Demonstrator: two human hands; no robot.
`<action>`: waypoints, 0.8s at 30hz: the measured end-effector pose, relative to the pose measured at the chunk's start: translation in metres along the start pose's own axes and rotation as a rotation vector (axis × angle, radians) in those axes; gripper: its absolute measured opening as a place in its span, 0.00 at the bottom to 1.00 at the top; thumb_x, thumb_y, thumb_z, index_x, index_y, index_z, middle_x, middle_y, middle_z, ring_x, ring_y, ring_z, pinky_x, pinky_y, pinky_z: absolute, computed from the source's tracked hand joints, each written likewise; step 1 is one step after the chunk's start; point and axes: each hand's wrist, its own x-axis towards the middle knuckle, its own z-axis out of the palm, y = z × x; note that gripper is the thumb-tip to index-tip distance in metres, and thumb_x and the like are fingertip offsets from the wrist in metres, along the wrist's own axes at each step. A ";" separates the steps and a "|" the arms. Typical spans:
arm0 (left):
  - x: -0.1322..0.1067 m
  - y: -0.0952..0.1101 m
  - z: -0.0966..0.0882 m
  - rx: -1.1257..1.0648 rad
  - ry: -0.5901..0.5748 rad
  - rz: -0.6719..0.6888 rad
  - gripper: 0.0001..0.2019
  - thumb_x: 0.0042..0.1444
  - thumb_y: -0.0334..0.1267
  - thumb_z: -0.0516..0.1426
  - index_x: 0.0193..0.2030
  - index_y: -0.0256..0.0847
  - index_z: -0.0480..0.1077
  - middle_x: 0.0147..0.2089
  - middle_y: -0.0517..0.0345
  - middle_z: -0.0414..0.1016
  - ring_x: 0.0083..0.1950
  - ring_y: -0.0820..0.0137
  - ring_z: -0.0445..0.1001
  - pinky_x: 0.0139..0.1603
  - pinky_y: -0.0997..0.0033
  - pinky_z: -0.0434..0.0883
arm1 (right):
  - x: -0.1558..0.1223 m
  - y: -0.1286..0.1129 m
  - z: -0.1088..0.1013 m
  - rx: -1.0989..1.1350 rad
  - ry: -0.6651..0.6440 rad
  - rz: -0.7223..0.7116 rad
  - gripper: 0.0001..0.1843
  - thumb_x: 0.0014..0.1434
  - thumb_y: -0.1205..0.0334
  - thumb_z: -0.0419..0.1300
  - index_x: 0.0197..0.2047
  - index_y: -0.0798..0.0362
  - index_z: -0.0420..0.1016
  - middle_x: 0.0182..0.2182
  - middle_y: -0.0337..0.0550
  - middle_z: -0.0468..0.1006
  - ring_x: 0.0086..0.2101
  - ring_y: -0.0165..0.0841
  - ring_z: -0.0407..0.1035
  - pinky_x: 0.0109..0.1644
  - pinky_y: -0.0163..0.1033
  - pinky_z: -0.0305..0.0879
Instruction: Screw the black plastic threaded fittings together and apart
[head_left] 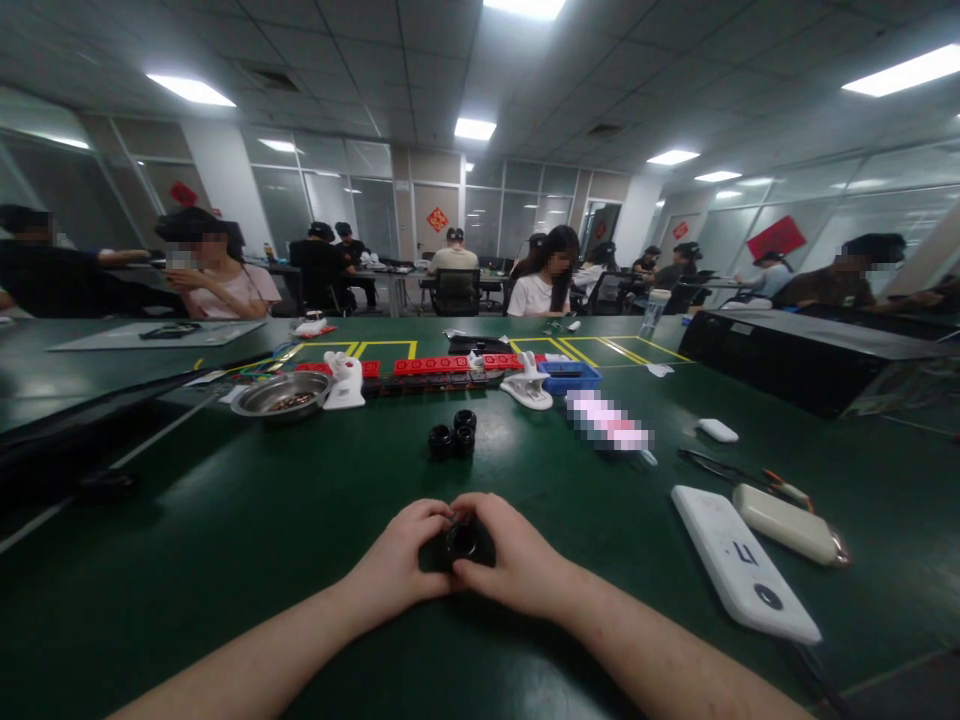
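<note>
A short black cylindrical part (pixel 460 541) with a round hole in its top is between my two hands, low over the green table. My left hand (pixel 405 555) curls in from the left, its fingertips and thumb against the part. From the other side, my right hand (pixel 512 553) wraps its index finger and thumb around it. Both hands are closed about the part, and their fingertips meet or nearly meet. Farther out stand several similar black cylindrical parts (pixel 454 436), grouped close together. Fingers hide some of the held part's sides.
A metal bowl (pixel 281 396) with small pieces, white clamp-like stands (pixel 345 382), red strips (pixel 431 366) and a blue tray (pixel 570 378) line the back. On the right lie a white power bank (pixel 742 560), a cream device (pixel 789 522) and a black case (pixel 795 355). Other people sit beyond.
</note>
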 end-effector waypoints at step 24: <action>0.000 0.002 0.000 0.098 0.005 -0.027 0.19 0.42 0.49 0.59 0.41 0.44 0.69 0.50 0.53 0.64 0.54 0.57 0.60 0.59 0.46 0.48 | 0.002 0.003 0.008 -0.038 0.105 0.007 0.31 0.39 0.60 0.65 0.47 0.53 0.61 0.41 0.44 0.67 0.41 0.37 0.61 0.46 0.44 0.59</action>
